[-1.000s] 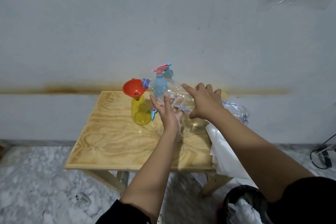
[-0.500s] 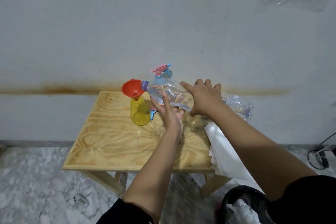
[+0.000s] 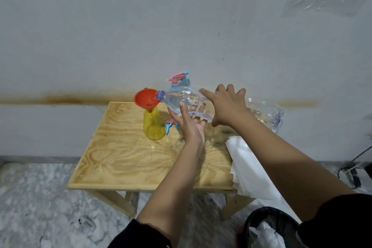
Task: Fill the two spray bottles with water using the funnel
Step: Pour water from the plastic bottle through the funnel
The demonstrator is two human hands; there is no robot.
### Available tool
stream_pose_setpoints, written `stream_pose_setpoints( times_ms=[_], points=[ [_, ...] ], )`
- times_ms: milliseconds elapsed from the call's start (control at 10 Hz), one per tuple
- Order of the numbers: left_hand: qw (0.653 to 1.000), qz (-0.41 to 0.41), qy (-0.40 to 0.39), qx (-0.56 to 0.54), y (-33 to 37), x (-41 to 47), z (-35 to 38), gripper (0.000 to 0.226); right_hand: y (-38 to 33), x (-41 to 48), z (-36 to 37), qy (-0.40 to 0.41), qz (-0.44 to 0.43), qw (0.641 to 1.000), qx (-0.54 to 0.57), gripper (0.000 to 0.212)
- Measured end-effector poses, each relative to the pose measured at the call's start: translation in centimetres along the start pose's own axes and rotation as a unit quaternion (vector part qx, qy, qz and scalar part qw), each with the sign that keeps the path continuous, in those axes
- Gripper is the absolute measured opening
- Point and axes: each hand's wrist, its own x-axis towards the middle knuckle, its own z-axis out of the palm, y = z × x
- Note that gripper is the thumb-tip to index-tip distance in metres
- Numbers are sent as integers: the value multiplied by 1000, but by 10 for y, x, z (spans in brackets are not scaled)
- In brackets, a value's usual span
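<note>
A yellow spray bottle (image 3: 153,127) stands uncapped on the wooden table (image 3: 124,159) with a red funnel (image 3: 146,99) in its neck. Its pink and blue spray head (image 3: 169,125) lies beside it. A large clear water bottle (image 3: 181,98) is tilted, its blue-ringed mouth at the funnel's rim. My left hand (image 3: 189,127) supports it from below, thumb on the near side, fingers straight behind it. My right hand (image 3: 225,106) grips it from above, fingers spread. The blue spray bottle stands behind, mostly hidden; only its pink trigger head (image 3: 177,77) shows.
White sheets (image 3: 249,165) hang over the table's right edge. A black bin (image 3: 267,225) with crumpled paper stands on the floor at lower right. A cable (image 3: 352,173) lies by the wall on the right. The wall is just behind the table.
Both hands have swung the water bottle left and tipped it further. Its mouth went from beside the funnel to its rim.
</note>
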Motion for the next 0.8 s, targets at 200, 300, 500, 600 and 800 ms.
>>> stream_pose_setpoints(
  times_ms=[200,300,500,600,800],
  points=[
    [1000,3,-6,-2,-2,3,-2,68,-1,1,-1,-3,-2,1000,-9,99],
    [1000,11,-8,-10,-2,3,-1,65,-1,1,-1,-1,-1,1000,-12,99],
    [1000,-1,-3,-14,-2,5,-1,68,-1,2,-3,-1,-3,1000,-21,98],
    [1000,-1,-5,-23,-3,7,-1,68,-1,2,-4,-1,-3,1000,-25,98],
    [1000,0,-6,-9,-4,9,-2,69,-1,3,-3,1,-1,1000,-21,99]
  ],
)
